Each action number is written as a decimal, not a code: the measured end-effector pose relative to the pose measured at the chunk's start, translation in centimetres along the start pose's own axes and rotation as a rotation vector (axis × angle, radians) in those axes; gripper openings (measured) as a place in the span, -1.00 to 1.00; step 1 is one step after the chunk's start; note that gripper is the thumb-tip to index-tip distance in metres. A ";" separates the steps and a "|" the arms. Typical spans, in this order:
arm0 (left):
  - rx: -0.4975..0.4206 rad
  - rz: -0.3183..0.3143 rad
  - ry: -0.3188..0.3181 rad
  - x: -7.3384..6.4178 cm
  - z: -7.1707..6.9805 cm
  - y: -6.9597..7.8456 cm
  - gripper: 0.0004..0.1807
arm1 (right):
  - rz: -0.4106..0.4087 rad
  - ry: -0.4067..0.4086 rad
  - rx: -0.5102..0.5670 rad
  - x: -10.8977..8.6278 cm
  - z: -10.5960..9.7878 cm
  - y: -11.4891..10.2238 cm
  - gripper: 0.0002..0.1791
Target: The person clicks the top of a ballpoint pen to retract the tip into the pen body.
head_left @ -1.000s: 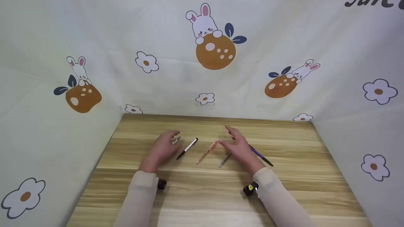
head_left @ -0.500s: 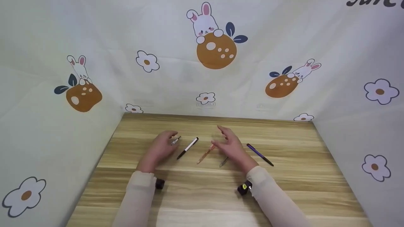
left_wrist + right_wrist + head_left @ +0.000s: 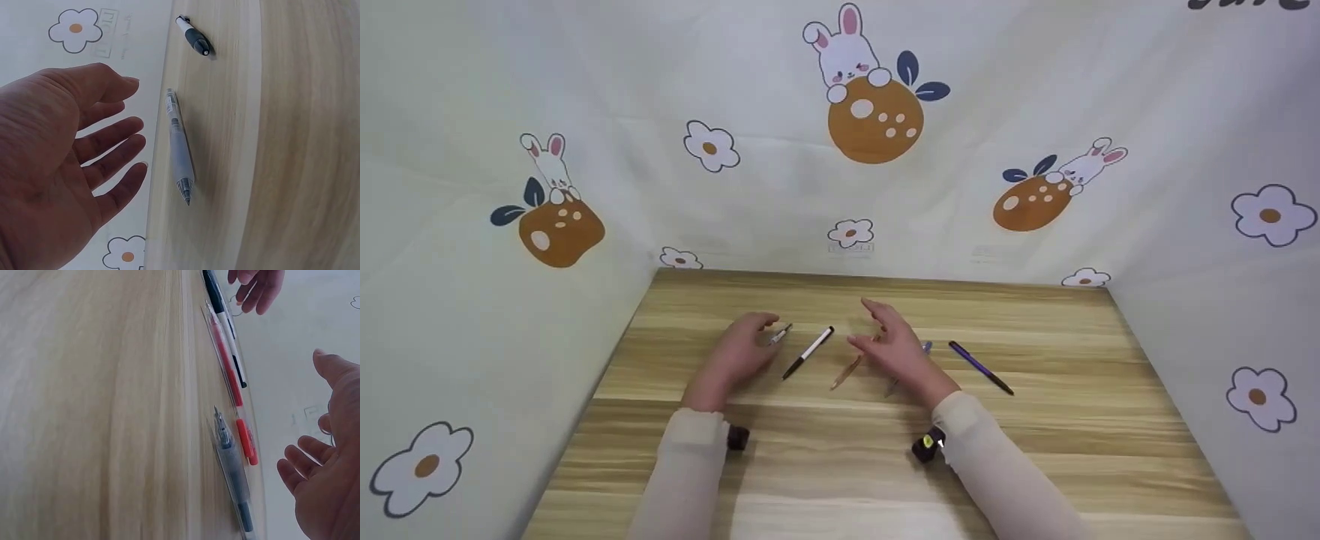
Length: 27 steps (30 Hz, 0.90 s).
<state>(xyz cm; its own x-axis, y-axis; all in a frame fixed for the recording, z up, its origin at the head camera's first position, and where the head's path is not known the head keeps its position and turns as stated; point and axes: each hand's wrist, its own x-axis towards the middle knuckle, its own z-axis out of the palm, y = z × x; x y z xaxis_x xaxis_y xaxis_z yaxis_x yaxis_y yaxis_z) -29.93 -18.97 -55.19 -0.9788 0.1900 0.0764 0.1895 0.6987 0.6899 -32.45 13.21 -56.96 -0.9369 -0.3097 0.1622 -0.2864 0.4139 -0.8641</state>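
My left hand is held over the left of the table with fingers loosely bent and nothing in them. Just beyond it lies a clear-barrelled pen. A white pen with black ends rests to its right. My right hand, thumb and fingers spread, hovers above a red pen and a clear pen with a dark refill, covering parts of both in the head view. Farther right is a purple pen with a black end.
The wood-grain table is walled at the back and both sides by a pale cloth printed with rabbits, oranges and flowers. Small black cameras sit at both wrists.
My right hand has moved left, away from the purple pen and over the red pen. The left hand has barely shifted, and the pens lie where they were.
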 end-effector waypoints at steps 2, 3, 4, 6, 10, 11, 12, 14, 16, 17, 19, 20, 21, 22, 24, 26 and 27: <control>-0.005 -0.003 -0.004 0.0 0.0 -0.1 -0.42 | 0.001 -0.001 -0.018 0.1 0.2 -0.1 -0.10; -0.006 -0.003 -0.007 0.0 0.0 -0.1 -0.43 | 0.000 -0.003 -0.024 0.1 0.3 -0.2 -0.11; -0.005 -0.007 -0.011 0.0 0.0 -0.2 -0.42 | -0.003 -0.006 -0.030 0.2 0.4 -0.3 -0.10; -0.005 -0.016 -0.018 0.0 -0.1 -0.3 -0.42 | -0.011 -0.013 -0.042 0.3 0.6 -0.4 -0.11; -0.009 -0.024 -0.025 0.0 -0.2 -0.5 -0.41 | -0.042 -0.016 -0.050 0.7 1.0 -0.7 -0.12; -0.012 -0.028 -0.027 0.0 -0.2 -0.5 -0.40 | -0.044 -0.017 -0.047 0.8 1.1 -0.7 -0.12; -0.015 -0.031 -0.029 -0.1 -0.3 -0.5 -0.40 | -0.043 -0.019 -0.042 0.9 1.3 -0.8 -0.12; -0.017 -0.030 -0.028 -0.1 -0.3 -0.6 -0.39 | -0.034 -0.027 -0.030 1.0 1.5 -0.9 -0.13; -0.020 -0.036 -0.029 -0.1 -0.3 -0.7 -0.39 | -0.028 -0.036 -0.014 1.1 1.8 -0.9 -0.13; -0.021 -0.039 -0.029 -0.2 -0.3 -0.7 -0.39 | -0.026 -0.040 -0.010 1.2 2.0 -0.9 -0.14; -0.019 -0.041 -0.031 -0.2 -0.3 -0.8 -0.39 | -0.031 -0.044 -0.006 1.3 2.4 -1.0 -0.15; -0.016 -0.039 -0.031 -0.3 -0.3 -0.9 -0.40 | -0.038 -0.047 -0.009 1.3 2.5 -1.0 -0.15; -0.014 -0.039 -0.031 -0.3 -0.3 -0.9 -0.40 | -0.044 -0.049 -0.012 1.4 2.7 -1.1 -0.16; -0.012 -0.037 -0.033 -0.3 -0.3 -1.0 -0.40 | -0.048 -0.052 -0.015 1.4 2.9 -1.2 -0.16; -0.006 -0.032 -0.032 -0.4 -0.3 -1.0 -0.41 | -0.065 -0.058 -0.026 1.5 3.1 -1.5 -0.16; 0.002 -0.021 -0.025 -0.5 -0.3 -1.1 -0.42 | -0.072 -0.065 -0.034 1.6 3.4 -1.6 -0.16; 0.003 -0.019 -0.023 -0.5 -0.4 -1.1 -0.42 | -0.075 -0.067 -0.039 1.6 3.5 -1.7 -0.17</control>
<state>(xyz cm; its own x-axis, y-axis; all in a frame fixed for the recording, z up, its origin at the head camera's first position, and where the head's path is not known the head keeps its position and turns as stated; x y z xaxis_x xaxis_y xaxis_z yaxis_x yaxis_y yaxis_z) -29.67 -20.07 -55.72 -0.9802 0.1927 0.0463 0.1711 0.7047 0.6886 -32.81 9.01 -56.91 -0.8975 -0.3970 0.1920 -0.3637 0.4200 -0.8314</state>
